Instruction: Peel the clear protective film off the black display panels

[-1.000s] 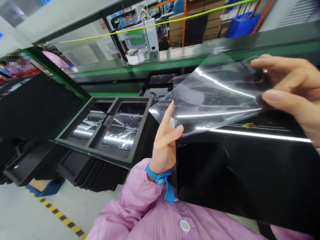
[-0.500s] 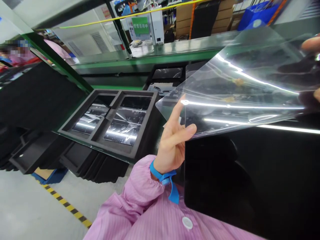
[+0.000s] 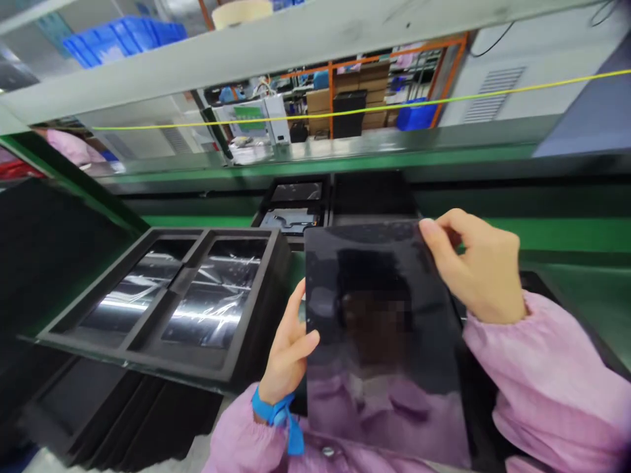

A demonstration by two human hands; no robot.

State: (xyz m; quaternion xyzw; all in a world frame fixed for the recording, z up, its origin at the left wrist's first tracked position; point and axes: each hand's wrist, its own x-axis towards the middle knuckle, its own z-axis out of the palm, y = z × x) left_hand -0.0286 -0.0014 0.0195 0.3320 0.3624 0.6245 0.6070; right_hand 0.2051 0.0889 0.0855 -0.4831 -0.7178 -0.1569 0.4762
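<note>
A glossy black screen panel (image 3: 374, 341), rectangular with rounded corners, is held tilted up in front of my body and mirrors my pink sleeves. My left hand (image 3: 290, 348), with a blue strap at the wrist, grips its left edge, thumb at the front and fingers behind. At the top right corner my right hand (image 3: 473, 259) pinches the panel between thumb and curled fingers. Whether clear film lies on the panel's face I cannot tell. To the left, a black foam tray (image 3: 125, 355) carries film-covered screens (image 3: 211, 295) in two compartments.
Behind the panel, more black trays (image 3: 330, 203) stand on the green bench (image 3: 542, 236); one holds a part with a dark cable (image 3: 290, 220). Stacked foam trays (image 3: 123, 414) sit low at the left. A yellow cord (image 3: 374, 114) crosses above the bench.
The clear film sheet lifted over the panel no longer shows as a raised sheet. My right hand has come to the panel's top right corner. The view has turned right.
</note>
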